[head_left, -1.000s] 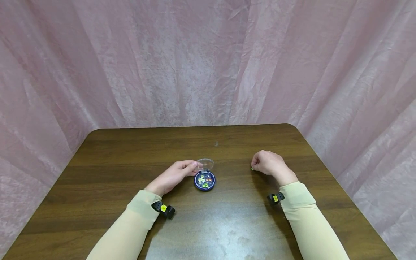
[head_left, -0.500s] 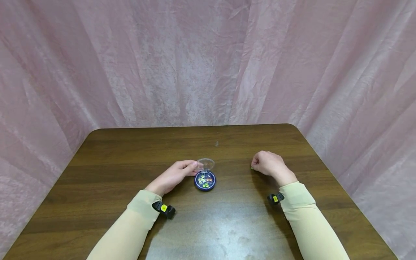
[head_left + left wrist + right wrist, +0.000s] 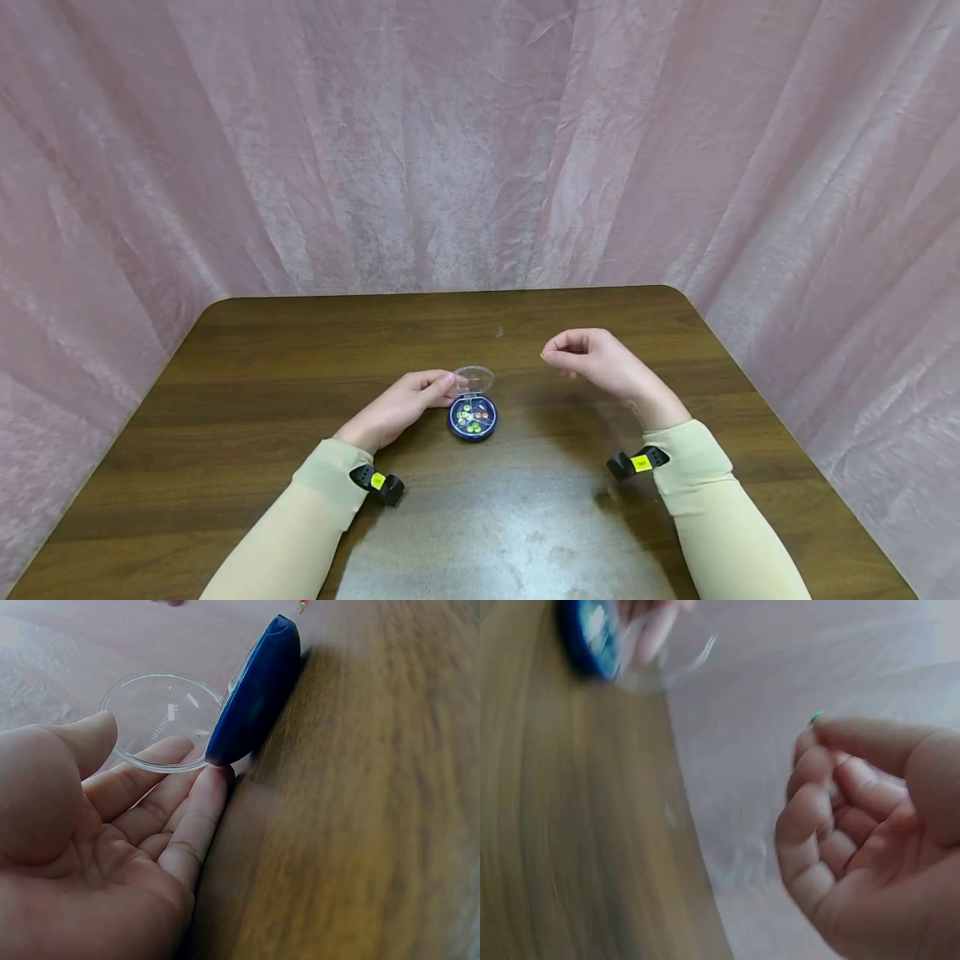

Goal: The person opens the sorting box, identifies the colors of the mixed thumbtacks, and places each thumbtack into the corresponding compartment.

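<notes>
A small round blue case [image 3: 472, 437] stands on the table with its clear lid [image 3: 477, 379] raised. Several small yellow-green and orange pieces lie in its divided compartments. From the left side, my left hand [image 3: 405, 404] holds the lid, thumb at its rim and fingers behind it, as the left wrist view shows. My right hand [image 3: 600, 362], raised over the table to the right of the case, pinches a tiny green piece [image 3: 815, 717] between thumb and index finger. Only its edge sticks out past the fingertips, and the other fingers are curled.
The brown wooden table [image 3: 300, 342] has rounded far corners. Pink curtains [image 3: 480, 150] hang behind it and on both sides. A small pale mark [image 3: 500, 332] shows on the tabletop beyond the case.
My right hand has risen off the table and moved left toward the case, with the green piece between its fingertips. The left hand and the case have stayed put.
</notes>
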A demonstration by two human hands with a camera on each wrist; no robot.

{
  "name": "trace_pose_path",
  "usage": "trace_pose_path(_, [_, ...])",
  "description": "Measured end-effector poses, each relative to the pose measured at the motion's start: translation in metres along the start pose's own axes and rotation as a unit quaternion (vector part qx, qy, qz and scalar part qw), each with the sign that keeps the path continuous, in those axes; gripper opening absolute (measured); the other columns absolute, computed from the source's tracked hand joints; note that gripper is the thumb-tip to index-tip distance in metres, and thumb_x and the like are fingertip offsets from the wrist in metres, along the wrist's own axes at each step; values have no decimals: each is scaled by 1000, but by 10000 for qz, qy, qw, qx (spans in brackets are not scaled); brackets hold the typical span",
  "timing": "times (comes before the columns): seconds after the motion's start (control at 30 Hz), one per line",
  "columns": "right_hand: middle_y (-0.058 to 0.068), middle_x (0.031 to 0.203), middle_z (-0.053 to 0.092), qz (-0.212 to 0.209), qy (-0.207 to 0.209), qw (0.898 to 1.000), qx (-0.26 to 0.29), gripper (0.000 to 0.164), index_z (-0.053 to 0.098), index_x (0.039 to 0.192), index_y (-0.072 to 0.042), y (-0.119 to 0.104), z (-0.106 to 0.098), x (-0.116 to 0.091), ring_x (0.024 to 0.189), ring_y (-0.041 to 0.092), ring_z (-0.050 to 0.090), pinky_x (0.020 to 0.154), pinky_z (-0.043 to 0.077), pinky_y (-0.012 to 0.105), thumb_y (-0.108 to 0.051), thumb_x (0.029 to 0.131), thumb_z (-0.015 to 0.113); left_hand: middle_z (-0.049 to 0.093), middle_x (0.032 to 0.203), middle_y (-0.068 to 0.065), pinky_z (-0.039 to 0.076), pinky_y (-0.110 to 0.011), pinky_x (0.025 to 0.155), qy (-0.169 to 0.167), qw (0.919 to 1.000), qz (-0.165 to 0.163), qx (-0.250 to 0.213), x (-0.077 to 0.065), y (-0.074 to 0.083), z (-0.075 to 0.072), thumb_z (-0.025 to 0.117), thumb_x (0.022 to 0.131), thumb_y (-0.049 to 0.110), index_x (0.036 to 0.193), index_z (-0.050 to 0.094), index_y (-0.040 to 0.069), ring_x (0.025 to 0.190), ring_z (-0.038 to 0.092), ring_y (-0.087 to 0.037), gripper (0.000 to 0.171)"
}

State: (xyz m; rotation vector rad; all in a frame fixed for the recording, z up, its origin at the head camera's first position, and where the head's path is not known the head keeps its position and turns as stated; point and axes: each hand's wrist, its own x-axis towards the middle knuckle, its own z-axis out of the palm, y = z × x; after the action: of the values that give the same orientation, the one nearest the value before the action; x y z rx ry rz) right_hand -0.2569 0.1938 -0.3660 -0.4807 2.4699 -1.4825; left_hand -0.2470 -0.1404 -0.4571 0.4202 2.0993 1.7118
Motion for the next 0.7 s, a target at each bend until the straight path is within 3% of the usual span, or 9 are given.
trace_pose_path(0.07, [6, 84, 60, -166, -208, 9951, 950, 22, 69, 102, -8, -5, 4, -1, 76, 23, 56, 69, 50, 31, -28, 93, 71, 61, 134, -1, 40, -37, 108, 3, 10000, 9, -3, 0, 0, 0, 50, 101, 50, 133, 65, 14, 118, 60, -18, 50])
trace_pose_path(0.13, [5, 85, 60, -339, -496, 9791, 1945, 16, 67, 102, -5, -11, 9, -1, 74, 18, 54, 67, 48, 27, -20, 96, 67, 61, 134, -1, 40, -37, 108, 3, 10000, 17, -8, 0, 0, 0, 50, 102, 50, 133, 65, 14, 118, 60, -18, 50])
trace_pose_path(0.2, [4, 87, 59, -476, -850, 9530, 2869, 9, 64, 101, -4, -16, 13, -3, 74, 15, 51, 68, 45, 25, -12, 99, 61, 62, 133, -1, 40, -37, 108, 5, 10000, 29, -2, 0, 0, 0, 49, 102, 49, 133, 65, 14, 119, 60, -18, 49])
trace_pose_path(0.3, [3, 88, 54, -624, -1316, 9122, 3830, 10, 61, 97, -6, -25, 17, -6, 73, 14, 46, 68, 39, 26, -8, 102, 53, 62, 133, -1, 41, -36, 107, -6, 10000, 52, -18, 1, 0, 1, 49, 103, 48, 133, 65, 13, 120, 59, -18, 49])
trace_pose_path(0.5, [1, 85, 45, -880, -1986, 8441, 4902, 17, 56, 92, -9, -41, 26, -14, 73, 14, 36, 67, 28, 26, -9, 105, 46, 62, 132, -1, 43, -34, 105, 9, 10000, 81, -32, 0, 1, 0, 49, 103, 47, 132, 65, 12, 121, 58, -17, 48])
trace_pose_path(0.6, [-1, 86, 46, -1059, -2280, 8200, 5141, 20, 57, 91, -11, -50, 30, -18, 73, 13, 35, 67, 28, 25, -10, 106, 44, 63, 131, -2, 44, -33, 103, 17, 9999, 121, -48, 0, 0, -1, 49, 103, 46, 131, 65, 11, 121, 58, -17, 48])
trace_pose_path(0.7, [-2, 88, 48, -1258, -2539, 8049, 5214, 21, 58, 92, -12, -57, 33, -22, 73, 12, 34, 68, 27, 25, -12, 107, 43, 63, 131, -2, 44, -32, 103, 19, 9999, 155, -50, 0, -1, -2, 49, 103, 46, 131, 65, 11, 121, 58, -16, 48])
